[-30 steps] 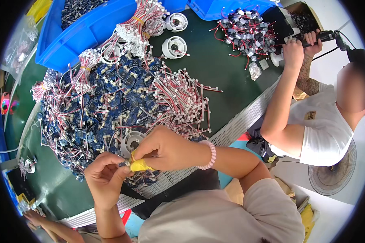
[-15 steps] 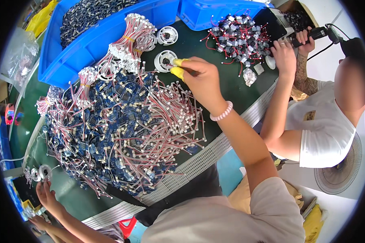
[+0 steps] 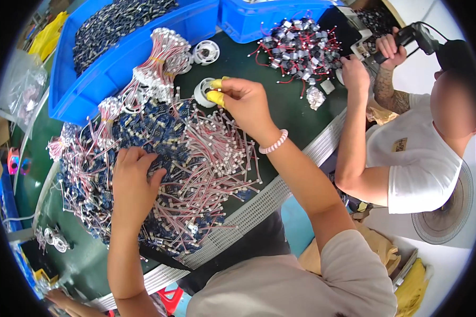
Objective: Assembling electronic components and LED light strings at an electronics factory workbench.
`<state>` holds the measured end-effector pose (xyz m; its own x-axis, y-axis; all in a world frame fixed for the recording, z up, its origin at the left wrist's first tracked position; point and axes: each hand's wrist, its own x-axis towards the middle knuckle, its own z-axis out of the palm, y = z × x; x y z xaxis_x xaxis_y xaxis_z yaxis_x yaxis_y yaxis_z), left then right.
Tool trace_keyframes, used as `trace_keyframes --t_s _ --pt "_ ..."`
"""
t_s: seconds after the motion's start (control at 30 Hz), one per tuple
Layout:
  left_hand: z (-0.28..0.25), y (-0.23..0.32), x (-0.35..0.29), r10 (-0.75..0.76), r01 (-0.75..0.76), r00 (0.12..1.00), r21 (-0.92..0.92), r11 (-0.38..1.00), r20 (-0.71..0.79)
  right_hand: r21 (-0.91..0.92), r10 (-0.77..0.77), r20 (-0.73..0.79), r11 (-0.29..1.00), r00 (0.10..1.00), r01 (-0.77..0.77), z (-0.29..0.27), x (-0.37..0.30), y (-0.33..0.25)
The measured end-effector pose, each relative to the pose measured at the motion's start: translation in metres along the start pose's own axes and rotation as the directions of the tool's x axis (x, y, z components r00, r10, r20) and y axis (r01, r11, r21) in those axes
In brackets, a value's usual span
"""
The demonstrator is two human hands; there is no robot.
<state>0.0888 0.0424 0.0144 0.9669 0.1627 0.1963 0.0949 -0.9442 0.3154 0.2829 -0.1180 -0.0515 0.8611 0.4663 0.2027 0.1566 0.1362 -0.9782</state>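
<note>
My left hand is over the heap of small blue circuit boards with attached wires. Its fingers are bent and the thumb stands apart; nothing shows between them. My right hand wears yellow finger covers on thumb and forefinger and a pale beaded band at the wrist. Its fingertips pinch at the rim of a white round plastic housing; what lies between them is too small to make out. A second white housing sits just behind. Loose red-and-white wires with white connectors cover the heap's right side.
Blue bins stand at the back, one full of small dark parts. Bundled wires lean beside it. Black-and-silver parts with red leads are piled back right. A co-worker handles a black tool. White rings lie at left.
My left hand has come from the white rings at the lower left onto the board heap. My right hand stays at the white housing. The view has shifted slightly.
</note>
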Motion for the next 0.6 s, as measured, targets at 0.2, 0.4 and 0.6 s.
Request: trace_keyframes --t_s 0.2,0.4,0.6 --pt "0.015 -0.007 -0.005 -0.107 0.100 0.991 -0.094 0.991 -0.080 0.231 0.065 -0.034 0.971 0.997 -0.055 -0.006 0.001 0.000" --pt "0.023 -0.037 -0.024 -0.455 0.302 0.867 -0.512 0.804 -0.204 0.039 -0.214 -0.047 0.976 0.976 0.216 0.005 -0.006 0.002" --pt "-0.012 -0.008 -0.059 -0.449 0.260 0.879 -0.624 0.737 -0.163 -0.058 -0.105 0.187 0.991 0.977 0.118 0.010 -0.062 -0.053"
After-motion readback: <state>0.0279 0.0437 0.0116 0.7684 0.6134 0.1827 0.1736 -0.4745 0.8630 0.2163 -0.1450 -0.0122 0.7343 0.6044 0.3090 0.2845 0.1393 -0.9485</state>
